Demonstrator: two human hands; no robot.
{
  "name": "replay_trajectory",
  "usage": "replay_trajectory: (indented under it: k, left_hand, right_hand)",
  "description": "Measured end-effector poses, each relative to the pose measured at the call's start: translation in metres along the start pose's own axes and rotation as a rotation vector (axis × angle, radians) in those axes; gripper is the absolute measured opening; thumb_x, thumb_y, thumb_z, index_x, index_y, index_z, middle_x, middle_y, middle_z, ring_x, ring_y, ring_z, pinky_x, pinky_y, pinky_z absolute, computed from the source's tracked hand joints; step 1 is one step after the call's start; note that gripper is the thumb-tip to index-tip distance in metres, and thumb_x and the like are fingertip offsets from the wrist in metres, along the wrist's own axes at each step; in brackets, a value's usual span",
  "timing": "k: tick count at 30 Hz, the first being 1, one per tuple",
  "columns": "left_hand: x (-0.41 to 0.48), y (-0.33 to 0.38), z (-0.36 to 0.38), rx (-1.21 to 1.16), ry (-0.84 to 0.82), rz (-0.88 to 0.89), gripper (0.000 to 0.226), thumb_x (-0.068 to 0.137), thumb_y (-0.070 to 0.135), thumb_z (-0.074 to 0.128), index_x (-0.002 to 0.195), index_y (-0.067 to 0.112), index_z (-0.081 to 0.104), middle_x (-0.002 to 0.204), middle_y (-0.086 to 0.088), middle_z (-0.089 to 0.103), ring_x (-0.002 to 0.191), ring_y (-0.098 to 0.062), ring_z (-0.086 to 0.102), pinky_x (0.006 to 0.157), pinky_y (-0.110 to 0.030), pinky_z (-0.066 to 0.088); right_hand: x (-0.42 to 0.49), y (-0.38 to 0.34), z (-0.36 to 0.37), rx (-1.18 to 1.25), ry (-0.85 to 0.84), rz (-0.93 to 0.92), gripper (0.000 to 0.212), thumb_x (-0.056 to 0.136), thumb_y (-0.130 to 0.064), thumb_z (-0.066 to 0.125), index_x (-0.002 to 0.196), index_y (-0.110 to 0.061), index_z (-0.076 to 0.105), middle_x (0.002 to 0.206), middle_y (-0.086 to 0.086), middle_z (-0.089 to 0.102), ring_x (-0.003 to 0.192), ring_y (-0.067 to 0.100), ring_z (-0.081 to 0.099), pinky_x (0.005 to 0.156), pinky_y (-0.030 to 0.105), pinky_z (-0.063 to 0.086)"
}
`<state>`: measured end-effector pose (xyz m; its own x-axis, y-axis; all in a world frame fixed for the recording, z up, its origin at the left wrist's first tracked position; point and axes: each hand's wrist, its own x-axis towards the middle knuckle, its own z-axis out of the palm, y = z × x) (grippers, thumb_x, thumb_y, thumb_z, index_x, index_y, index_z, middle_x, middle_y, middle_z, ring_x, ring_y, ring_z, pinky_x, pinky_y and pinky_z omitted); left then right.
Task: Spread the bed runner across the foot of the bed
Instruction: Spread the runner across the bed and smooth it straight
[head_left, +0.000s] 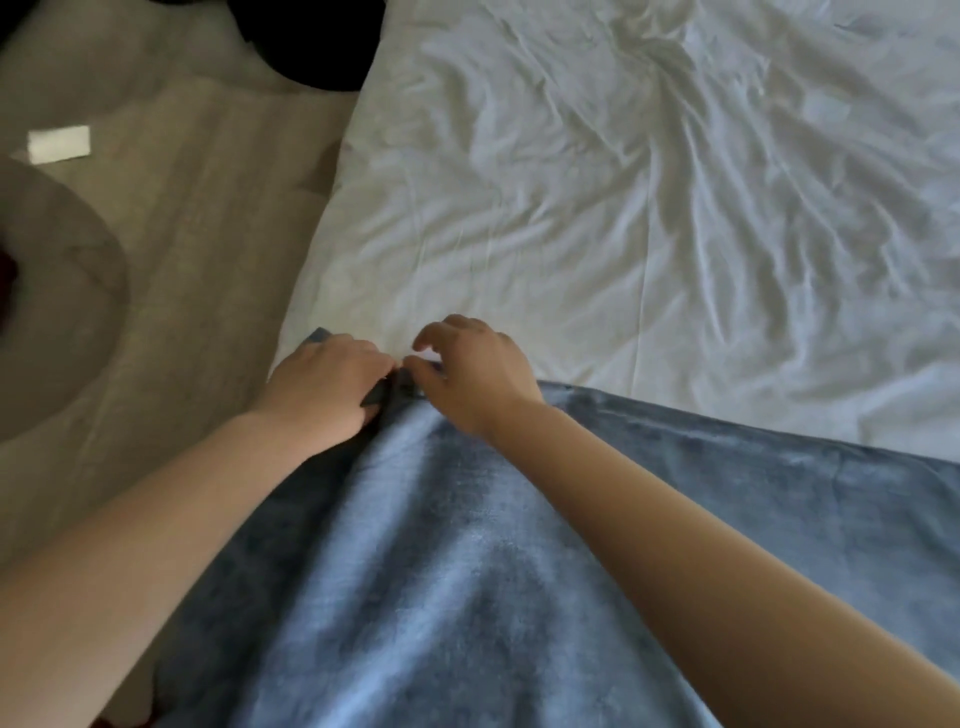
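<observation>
A blue plush bed runner (467, 545) lies over the near end of a bed with a wrinkled white sheet (649, 208). Its far edge runs from the bed's left corner off to the right. My left hand (324, 387) rests at that left corner and pinches a fold of the runner's edge. My right hand (475, 371) sits right beside it, thumb and finger pinching the same edge, its other fingers lifted and curled. Folds in the cloth fan out from where the two hands meet.
Beige floor (208, 234) lies left of the bed. On it are a white paper slip (58, 144), a dark object (311, 41) at the top and a round grey shape (52, 312) at the left edge.
</observation>
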<state>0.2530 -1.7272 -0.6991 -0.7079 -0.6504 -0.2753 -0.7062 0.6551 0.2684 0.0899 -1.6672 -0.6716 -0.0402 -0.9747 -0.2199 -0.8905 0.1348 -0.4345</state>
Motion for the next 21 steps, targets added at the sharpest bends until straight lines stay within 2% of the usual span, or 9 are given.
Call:
replay_trajectory:
  k: [2, 4, 6, 10, 12, 17, 21]
  left_hand:
    - [-0.003, 0.001, -0.002, 0.046, 0.028, -0.045, 0.012, 0.083, 0.017, 0.055, 0.075, 0.025, 0.056, 0.076, 0.003, 0.054, 0.079, -0.02, 0.052, 0.061, -0.032, 0.039]
    - [-0.006, -0.003, -0.006, 0.053, 0.003, -0.11, 0.012, 0.085, 0.017, 0.054, 0.077, 0.023, 0.063, 0.078, -0.001, 0.057, 0.083, -0.023, 0.055, 0.063, -0.032, 0.04]
    - [-0.008, -0.01, -0.008, 0.07, -0.02, -0.126, 0.015, 0.086, 0.018, 0.053, 0.074, 0.022, 0.062, 0.077, -0.002, 0.059, 0.086, -0.023, 0.056, 0.066, -0.032, 0.042]
    - [-0.014, -0.028, -0.009, 0.142, 0.033, -0.103, 0.016, 0.087, 0.02, 0.052, 0.087, 0.024, 0.068, 0.089, 0.0, 0.064, 0.093, -0.024, 0.056, 0.075, -0.032, 0.041]
    - [-0.016, -0.046, -0.009, 0.17, 0.054, -0.159, 0.013, 0.088, 0.023, 0.055, 0.088, 0.023, 0.068, 0.091, -0.003, 0.064, 0.093, -0.027, 0.057, 0.074, -0.031, 0.04]
    - [-0.026, -0.088, -0.01, 0.14, 0.149, -0.29, 0.008, 0.084, 0.019, 0.062, 0.086, 0.02, 0.069, 0.085, -0.004, 0.065, 0.087, -0.028, 0.057, 0.07, -0.035, 0.041]
    - [-0.025, -0.082, -0.006, 0.028, 0.181, -0.205, 0.027, 0.08, 0.009, 0.057, 0.103, 0.019, 0.069, 0.099, -0.003, 0.066, 0.098, -0.027, 0.056, 0.079, -0.037, 0.044]
  right_hand:
    - [0.01, -0.019, 0.011, -0.088, -0.092, 0.039, 0.03, 0.095, -0.04, 0.044, 0.102, -0.017, 0.062, 0.098, 0.0, 0.06, 0.095, 0.021, 0.056, 0.078, 0.032, 0.04]
    - [0.018, -0.029, 0.017, -0.139, -0.238, 0.128, 0.018, 0.091, -0.036, 0.05, 0.087, -0.019, 0.057, 0.08, -0.003, 0.056, 0.082, 0.021, 0.058, 0.07, 0.031, 0.035]
    - [0.021, -0.033, 0.018, -0.144, -0.309, 0.179, 0.011, 0.084, -0.032, 0.057, 0.081, -0.021, 0.055, 0.075, -0.003, 0.055, 0.072, 0.018, 0.055, 0.065, 0.03, 0.035]
    - [0.026, -0.038, 0.015, -0.201, -0.269, 0.174, 0.009, 0.085, -0.026, 0.061, 0.091, -0.02, 0.062, 0.083, -0.002, 0.06, 0.076, 0.019, 0.057, 0.065, 0.029, 0.038]
    - [0.032, -0.041, 0.015, -0.191, -0.202, 0.164, 0.013, 0.087, -0.019, 0.057, 0.097, -0.022, 0.065, 0.091, -0.001, 0.063, 0.081, 0.021, 0.06, 0.065, 0.029, 0.04]
    - [0.043, -0.046, 0.027, -0.138, -0.135, 0.222, 0.018, 0.088, -0.017, 0.048, 0.09, -0.022, 0.065, 0.088, 0.001, 0.063, 0.081, 0.025, 0.061, 0.064, 0.029, 0.043]
    - [0.045, -0.051, 0.033, -0.088, -0.127, 0.234, 0.017, 0.083, -0.02, 0.048, 0.09, -0.019, 0.063, 0.087, 0.0, 0.063, 0.081, 0.025, 0.06, 0.065, 0.029, 0.046]
